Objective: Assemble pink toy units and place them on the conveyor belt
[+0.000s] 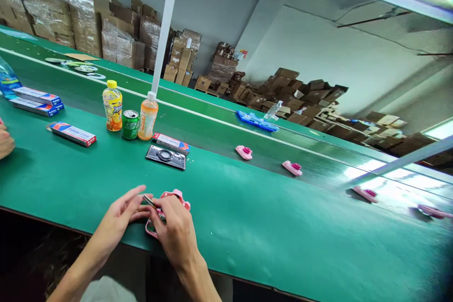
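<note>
At the near edge of the green bench, a pink plastic housing (182, 196) lies with a second pink-rimmed shell (151, 232) that has a green circuit board inside. My right hand (177, 226) is closed over them, its fingers around a small flat part (148, 201) with a dark, silvery edge; its exact kind I cannot make out. Beside it, my left hand (120, 212) has its fingers stretched and apart, the tips close to that part and the shell. My right fingers cover much of the housing.
A phone (165, 156) and a long carton (171, 143) lie ahead, near a green can (130, 125) and two drink bottles. Several pink units, one a pink camera-shaped piece (244, 152), sit along the conveyor belt (219, 125). Another person's hand (5, 140) shows at far left.
</note>
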Demonstrator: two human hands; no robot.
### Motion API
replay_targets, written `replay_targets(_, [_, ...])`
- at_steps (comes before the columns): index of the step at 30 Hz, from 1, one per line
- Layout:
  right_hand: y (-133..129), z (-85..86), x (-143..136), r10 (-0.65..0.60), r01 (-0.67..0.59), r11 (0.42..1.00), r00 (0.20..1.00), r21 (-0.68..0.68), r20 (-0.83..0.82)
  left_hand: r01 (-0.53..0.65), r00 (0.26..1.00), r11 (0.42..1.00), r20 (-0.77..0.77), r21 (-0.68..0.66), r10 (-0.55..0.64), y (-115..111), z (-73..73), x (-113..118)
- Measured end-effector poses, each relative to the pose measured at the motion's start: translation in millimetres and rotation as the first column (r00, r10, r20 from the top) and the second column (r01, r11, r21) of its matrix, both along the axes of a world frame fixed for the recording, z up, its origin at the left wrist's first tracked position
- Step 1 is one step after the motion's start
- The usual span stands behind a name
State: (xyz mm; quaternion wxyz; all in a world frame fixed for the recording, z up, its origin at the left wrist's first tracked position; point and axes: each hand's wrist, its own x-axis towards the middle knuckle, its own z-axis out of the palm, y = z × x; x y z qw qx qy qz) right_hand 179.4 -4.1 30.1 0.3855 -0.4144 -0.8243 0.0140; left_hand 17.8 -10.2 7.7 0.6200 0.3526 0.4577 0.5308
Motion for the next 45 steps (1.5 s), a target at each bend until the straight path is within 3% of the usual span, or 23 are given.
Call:
replay_targets(2, [-0.3, 1.7, 2.1, 0.088, -0.089, 0.996, 0.995, 0.021, 0.046, 0.062, 0.995, 0.996, 0.076, -0.070, -0.057, 0.2, 2.6, 2.7])
replay_targets(6, [8.4, 9.0, 3.6, 0.223, -0.237, 0.958, 0.969, -0.158, -0.102, 0.099, 0.984, 0.994, 0.152, -0.041, -0.092, -2.0, 3.4, 4.2])
replay_targets(12, [28.3, 11.8, -2.3, 0.222, -0.227, 0.940, 0.974, -0.255, -0.050, 0.131, 0.986, 0.990, 0.093, 0.058, -0.136, -0.8, 4.3, 2.6])
replay_targets(19, [31.8, 10.9, -2.1, 0.184, -0.172, 0.966, 0.982, -0.191, 0.049, 0.079, 0.996, 0.988, -0.056, 0.134, -0.072, 0.6, 7.1, 7.2])
replay_targets(25, [36.8, 24.0, -4.3, 0.178, -0.140, 0.981, 0.925, -0.133, 0.337, 0.036, 0.996, 0.995, -0.082, 0.095, -0.028, -2.7, 8.1, 15.6])
replay_targets(30, [25.9, 9.3, -9.4, 0.059, -0.135, 0.981, 0.893, 0.140, 0.447, 0.037, 0.996, 0.998, 0.078, 0.047, -0.040, 1.7, 11.8, 10.7])
replay_targets(36, [19.4, 4.6, -3.7, 0.142, -0.217, 0.968, 0.890, 0.128, 0.434, 0.134, 0.927, 0.991, 0.353, -0.001, -0.125, 3.3, 13.9, -1.3])
replay_targets(40, [-3.0, 17.6, 1.3, 0.211, -0.276, 0.955, 0.891, 0.109, 0.402, 0.042, 0.933, 0.994, 0.361, -0.098, -0.003, 4.8, 14.2, -0.9])
replay_targets(43, [-44.8, 19.0, 35.1, 0.311, -0.296, 0.950, 0.926, -0.100, 0.215, -0.044, 0.928, 0.985, 0.358, -0.166, 0.102, 7.8, 18.0, -0.3])
replay_targets(45, [-84.5, 8.6, 85.0, 0.136, -0.121, 0.962, 0.990, -0.243, 0.045, -0.072, 0.942, 0.983, 0.313, -0.169, 0.123, 9.2, 20.9, -0.2])
